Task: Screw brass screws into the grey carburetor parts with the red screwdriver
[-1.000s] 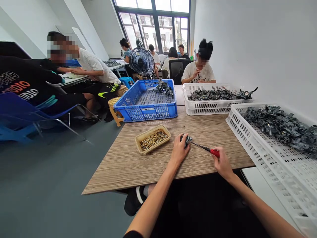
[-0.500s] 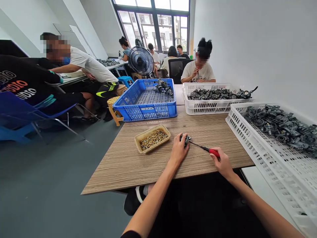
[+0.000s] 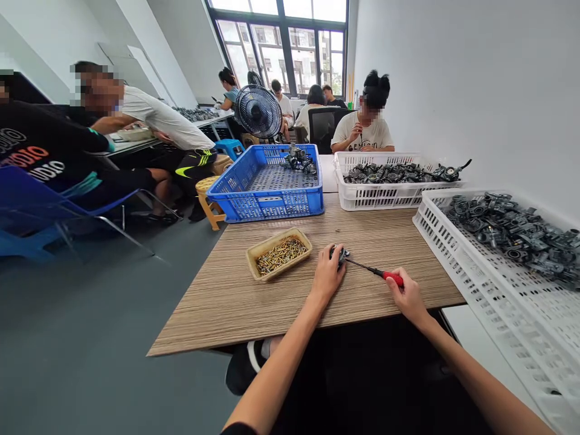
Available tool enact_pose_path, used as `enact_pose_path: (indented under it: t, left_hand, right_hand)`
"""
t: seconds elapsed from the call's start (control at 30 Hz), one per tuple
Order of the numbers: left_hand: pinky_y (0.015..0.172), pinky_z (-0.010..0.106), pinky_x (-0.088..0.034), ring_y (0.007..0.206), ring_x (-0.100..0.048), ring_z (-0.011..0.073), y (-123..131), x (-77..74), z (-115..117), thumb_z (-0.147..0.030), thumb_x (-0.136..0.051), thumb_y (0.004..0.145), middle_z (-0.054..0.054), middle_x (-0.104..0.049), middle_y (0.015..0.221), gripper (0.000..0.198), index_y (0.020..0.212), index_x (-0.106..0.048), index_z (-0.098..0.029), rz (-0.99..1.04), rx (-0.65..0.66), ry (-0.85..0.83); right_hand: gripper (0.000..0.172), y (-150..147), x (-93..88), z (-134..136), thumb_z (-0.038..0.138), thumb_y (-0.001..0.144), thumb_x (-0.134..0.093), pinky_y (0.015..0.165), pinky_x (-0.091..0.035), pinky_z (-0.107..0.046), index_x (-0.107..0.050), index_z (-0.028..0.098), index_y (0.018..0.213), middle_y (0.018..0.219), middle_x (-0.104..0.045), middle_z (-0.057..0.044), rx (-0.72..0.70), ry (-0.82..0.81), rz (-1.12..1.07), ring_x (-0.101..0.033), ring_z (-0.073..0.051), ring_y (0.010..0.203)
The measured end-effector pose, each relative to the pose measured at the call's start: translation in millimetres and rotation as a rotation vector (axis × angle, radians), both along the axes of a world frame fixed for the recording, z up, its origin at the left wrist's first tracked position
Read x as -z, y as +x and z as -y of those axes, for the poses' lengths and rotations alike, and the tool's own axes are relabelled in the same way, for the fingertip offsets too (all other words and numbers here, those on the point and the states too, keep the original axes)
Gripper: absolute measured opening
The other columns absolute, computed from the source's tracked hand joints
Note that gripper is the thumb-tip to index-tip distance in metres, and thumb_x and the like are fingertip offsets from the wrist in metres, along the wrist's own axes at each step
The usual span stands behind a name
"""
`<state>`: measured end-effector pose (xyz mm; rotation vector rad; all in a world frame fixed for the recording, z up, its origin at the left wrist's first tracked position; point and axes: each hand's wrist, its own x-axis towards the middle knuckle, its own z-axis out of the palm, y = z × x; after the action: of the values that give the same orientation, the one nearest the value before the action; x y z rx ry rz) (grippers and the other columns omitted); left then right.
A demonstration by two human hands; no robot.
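On the wood-grain table [image 3: 254, 308], my left hand [image 3: 328, 269] is closed around a small grey metal carburetor [image 3: 342, 256], pinning it to the tabletop. The fingers cover much of the part. My right hand [image 3: 408, 293] grips the red handle of a screwdriver [image 3: 392, 278]. Its thin shaft points left, and the tip meets the carburetor's right side; the exact contact spot is too small to make out. Left of my left hand sits a tan tray [image 3: 254, 266] of small brass-coloured pieces. A tiny dark piece [image 3: 338, 230] lies on the table beyond the carburetor.
A blue crate [image 3: 272, 206] with a few carburetors stands at the table's far edge. Two white crates [image 3: 380, 202] [image 3: 457, 260] piled with dark metal parts line the right. A person [image 3: 362, 130] sits opposite; other people, a fan [image 3: 258, 112] and stools are farther back.
My hands, the carburetor and the screwdriver hold nearly the same positions. At the left, the leaning person in the white shirt has shifted slightly leftward.
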<state>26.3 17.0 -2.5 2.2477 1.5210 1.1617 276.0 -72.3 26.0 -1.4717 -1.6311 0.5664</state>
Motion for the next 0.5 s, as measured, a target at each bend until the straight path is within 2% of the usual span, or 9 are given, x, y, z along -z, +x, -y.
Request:
enact_pose_path:
  t: [0.1,0.27,0.43,0.5]
  left_hand:
    - [0.118,0.052,-0.049,0.134,-0.054,0.0318,0.7,0.0,0.4,-0.013,-0.060,0.093,0.013,-0.054,0.145,0.057,0.148,-0.052,-0.028,-0.004,-0.001,0.002]
    - [0.117,0.051,-0.049,0.133,-0.055,0.0316,1.1,0.5,-0.1,-0.014,-0.060,0.094,0.013,-0.053,0.145,0.056,0.147,-0.053,-0.028,0.002,-0.008,-0.002]
    - [0.117,0.050,-0.050,0.132,-0.055,0.0313,0.6,0.5,-0.4,-0.015,-0.060,0.095,0.013,-0.053,0.145,0.054,0.147,-0.053,-0.028,0.008,-0.006,0.003]
    - [0.116,0.049,-0.050,0.132,-0.055,0.0312,0.9,-0.1,-0.1,-0.015,-0.059,0.095,0.012,-0.053,0.145,0.054,0.147,-0.053,-0.028,0.003,-0.004,0.005]
  right_hand:
    - [0.032,-0.6,-0.8,-0.4,0.054,0.098,-0.060,0.052,-0.043,-0.031,-0.050,0.027,0.111,0.080,-0.066,-0.001,0.002,0.031,-0.039,-0.051,-0.017,0.051]
    - [0.029,-1.1,0.0,-0.3,0.055,0.101,-0.055,0.050,-0.039,-0.030,-0.051,0.028,0.094,0.061,-0.051,0.005,0.006,0.002,0.018,-0.046,-0.017,0.046]
    - [0.030,-2.3,-1.6,0.4,0.053,0.098,-0.060,0.054,-0.046,-0.031,-0.050,0.027,0.110,0.084,-0.068,-0.002,-0.015,0.029,-0.041,-0.056,-0.018,0.055]
    - [0.029,-1.5,-1.3,-0.1,0.055,0.098,-0.059,0.053,-0.044,-0.031,-0.051,0.027,0.105,0.075,-0.064,0.000,0.003,0.036,-0.022,-0.054,-0.018,0.053]
